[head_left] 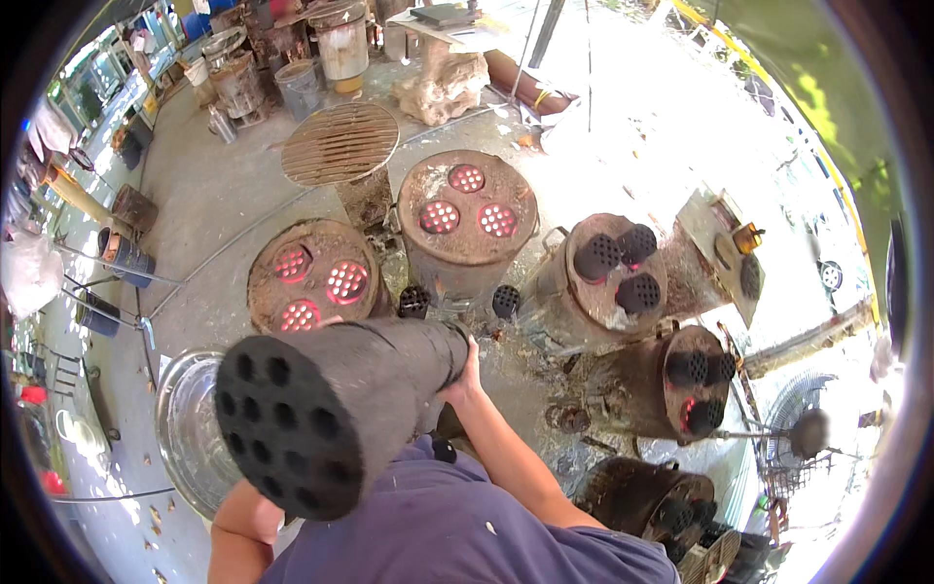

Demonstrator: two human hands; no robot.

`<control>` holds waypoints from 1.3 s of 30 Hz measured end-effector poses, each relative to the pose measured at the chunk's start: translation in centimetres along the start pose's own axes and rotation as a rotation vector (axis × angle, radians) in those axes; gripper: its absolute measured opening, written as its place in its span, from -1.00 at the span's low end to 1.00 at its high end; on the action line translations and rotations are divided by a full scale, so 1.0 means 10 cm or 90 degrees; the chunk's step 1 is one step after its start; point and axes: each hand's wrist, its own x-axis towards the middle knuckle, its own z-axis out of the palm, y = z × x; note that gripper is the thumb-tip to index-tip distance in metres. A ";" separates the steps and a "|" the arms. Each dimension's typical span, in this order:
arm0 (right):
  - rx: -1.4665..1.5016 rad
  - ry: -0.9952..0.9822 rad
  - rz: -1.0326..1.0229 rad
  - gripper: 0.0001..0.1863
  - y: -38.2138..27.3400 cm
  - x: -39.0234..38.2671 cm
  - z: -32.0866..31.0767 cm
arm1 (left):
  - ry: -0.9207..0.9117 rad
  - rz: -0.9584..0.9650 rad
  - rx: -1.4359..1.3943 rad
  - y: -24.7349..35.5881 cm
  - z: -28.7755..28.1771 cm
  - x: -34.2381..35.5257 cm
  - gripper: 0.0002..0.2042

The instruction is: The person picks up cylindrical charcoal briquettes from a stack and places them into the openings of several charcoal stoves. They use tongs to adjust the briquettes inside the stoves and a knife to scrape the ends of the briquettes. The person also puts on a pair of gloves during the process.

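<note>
Across my chest lies a long stack of black honeycomb coal briquettes (350, 380), tilted with its near end large at the left and a face full of round holes. My right hand (469, 372) is wrapped round the far end of the stack. My left forearm passes beneath it, so my left hand is mostly hidden; a little skin of the left hand (332, 320) shows at the stack's upper edge, against it. Just beyond are a drum stove (268, 263) and a second drum stove (467, 248), each with three glowing red holed briquettes in its top.
To the right, a drum stove (584, 311) bears three dark briquettes, with more stoves (623, 389) below it. A round metal grate (341, 144) lies beyond. A shiny metal basin (190, 428) sits at the left. A standing fan (803, 428) is at the right.
</note>
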 end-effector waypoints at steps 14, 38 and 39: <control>0.021 -0.042 0.166 -0.12 -2.01 2.28 1.31 | 0.079 -0.223 0.067 1.82 0.30 2.65 -0.45; -1.052 -0.511 -0.785 0.19 -3.01 -0.05 3.86 | 0.257 0.450 0.225 2.54 0.60 3.93 -0.03; -1.092 -0.483 -0.802 0.15 -2.96 -0.11 3.88 | 0.259 0.462 0.234 2.55 0.58 3.94 -0.03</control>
